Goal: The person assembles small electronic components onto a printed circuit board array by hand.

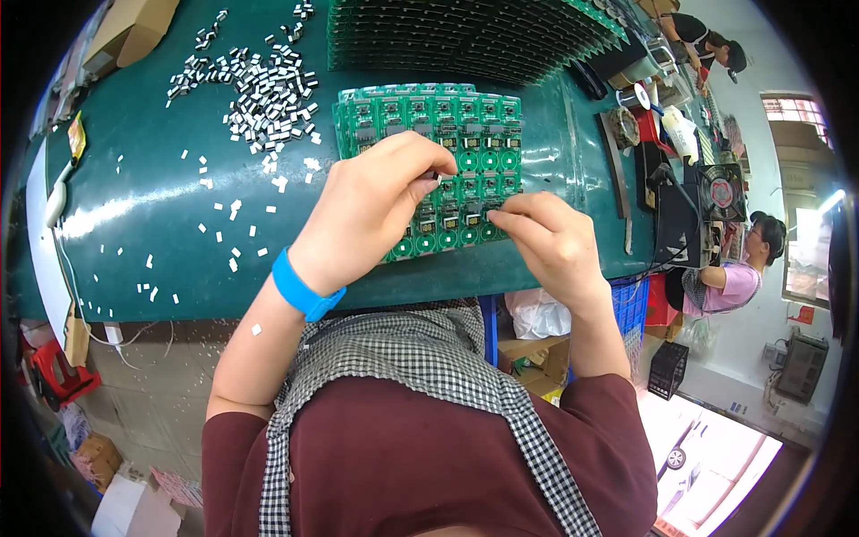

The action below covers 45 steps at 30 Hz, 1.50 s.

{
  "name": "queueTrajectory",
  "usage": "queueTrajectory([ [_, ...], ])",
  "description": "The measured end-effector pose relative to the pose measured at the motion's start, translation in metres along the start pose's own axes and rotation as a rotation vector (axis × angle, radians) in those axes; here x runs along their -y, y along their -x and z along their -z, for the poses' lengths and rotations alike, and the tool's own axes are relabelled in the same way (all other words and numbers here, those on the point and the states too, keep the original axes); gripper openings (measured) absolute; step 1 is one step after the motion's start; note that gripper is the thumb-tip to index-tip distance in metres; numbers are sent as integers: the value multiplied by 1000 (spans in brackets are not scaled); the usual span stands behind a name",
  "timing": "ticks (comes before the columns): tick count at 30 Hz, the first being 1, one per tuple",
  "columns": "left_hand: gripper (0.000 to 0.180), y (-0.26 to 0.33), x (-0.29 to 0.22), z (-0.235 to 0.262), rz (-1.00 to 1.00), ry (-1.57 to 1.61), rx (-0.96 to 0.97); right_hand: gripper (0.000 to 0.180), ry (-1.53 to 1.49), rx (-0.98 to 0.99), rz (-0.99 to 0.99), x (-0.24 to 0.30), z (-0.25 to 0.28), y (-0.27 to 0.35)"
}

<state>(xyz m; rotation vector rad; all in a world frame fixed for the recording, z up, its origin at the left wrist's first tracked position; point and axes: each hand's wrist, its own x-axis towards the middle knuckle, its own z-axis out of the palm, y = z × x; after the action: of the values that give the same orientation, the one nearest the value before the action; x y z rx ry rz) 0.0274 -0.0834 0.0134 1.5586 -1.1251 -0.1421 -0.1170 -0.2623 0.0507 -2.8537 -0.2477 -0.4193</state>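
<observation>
Head view: panel flat at frame centre, within reach.
Left hand: pinching a small dark part over panel.
Right hand: fingertips pinched narrow at panel's lower edge, steadying.
Parts: loose heap upper left, beside panel.

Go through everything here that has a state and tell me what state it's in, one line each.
Left hand: pinching a small dark part over the green circuit board panel.
Right hand: fingertips pressed on the panel's near edge.
Green circuit board panel: flat on the table.
Small white parts: loose, scattered.
Blue wristband: on left wrist.
</observation>
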Motion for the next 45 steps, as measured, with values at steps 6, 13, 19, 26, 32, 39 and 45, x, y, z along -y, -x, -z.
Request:
queueTrajectory([
  [6,19,-1,4,0,-4,-17,-30,22,-50,-126,-59,2,1,-3],
  [13,23,2,-5,4,97,187,-237,27,-193,-400,-162,23,-3,-2],
  [19,29,21,-39,11,-93,173,-190,33,-700,-405,-203,59,-19,-20],
  [26,26,46,-33,11,7,356,-244,21,-875,-403,-211,66,-34,-15],
  [32,23,49,-30,13,-157,104,-178,29,-1555,-234,-509,74,-29,-14],
  [39,24,55,-22,15,-242,111,-188,30,-1798,-82,-579,74,-25,-14],
  [45,21,58,-20,11,-289,79,-180,25,-1645,-103,-510,80,-29,-11],
])
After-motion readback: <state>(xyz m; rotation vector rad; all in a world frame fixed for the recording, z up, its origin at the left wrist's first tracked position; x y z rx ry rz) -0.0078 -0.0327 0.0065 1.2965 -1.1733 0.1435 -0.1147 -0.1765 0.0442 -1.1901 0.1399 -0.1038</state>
